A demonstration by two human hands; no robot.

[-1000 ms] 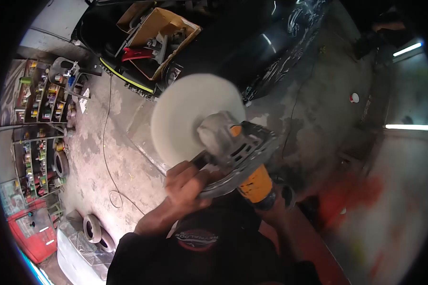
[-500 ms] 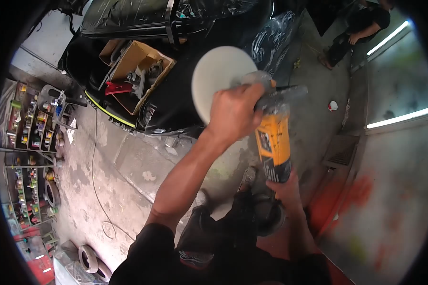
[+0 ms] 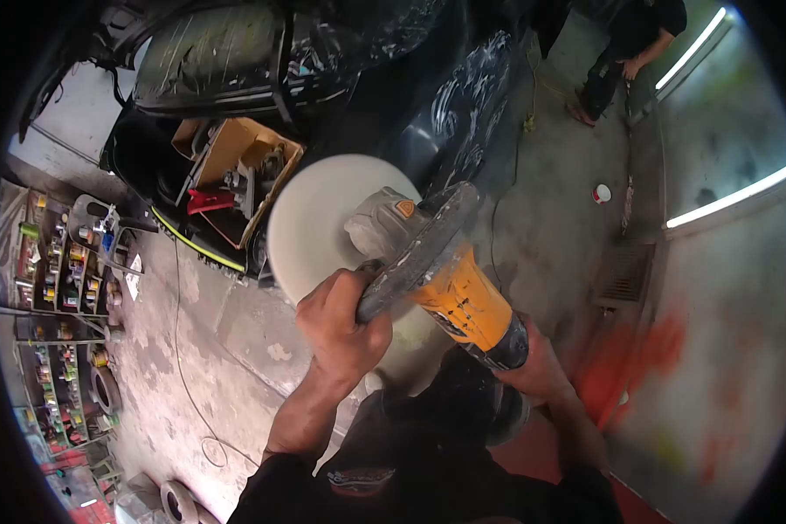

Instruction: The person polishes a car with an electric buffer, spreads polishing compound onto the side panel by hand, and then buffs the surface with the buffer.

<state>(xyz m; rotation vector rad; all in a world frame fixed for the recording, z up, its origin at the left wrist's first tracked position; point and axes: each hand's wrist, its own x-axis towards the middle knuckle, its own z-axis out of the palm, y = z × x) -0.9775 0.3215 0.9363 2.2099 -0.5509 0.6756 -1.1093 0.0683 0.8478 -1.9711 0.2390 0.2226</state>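
Observation:
In front of me is a yellow and black polisher (image 3: pixel 467 306) with a large pale round pad (image 3: pixel 301 218). My left hand (image 3: pixel 342 325) is wrapped round one end of its dark loop handle (image 3: pixel 450 223). My right hand (image 3: pixel 537 360) grips the black rear end of the tool's body. Beyond the pad lies a glossy black car panel (image 3: pixel 406 144); I cannot tell whether the pad touches it.
A cardboard box (image 3: pixel 223 162) of tools with a red-handled item sits on the black bodywork. A thin cable (image 3: pixel 179 349) trails over the floor. Shelves of cans (image 3: pixel 61 262) stand left. A person in dark clothes (image 3: pixel 633 52) stands upper right. A floor grate (image 3: pixel 624 272) lies right.
The polisher has swung down and to the left, its body now slanting more. Its gear head and loop handle show more fully. Both hands have kept hold, and the view has shifted slightly.

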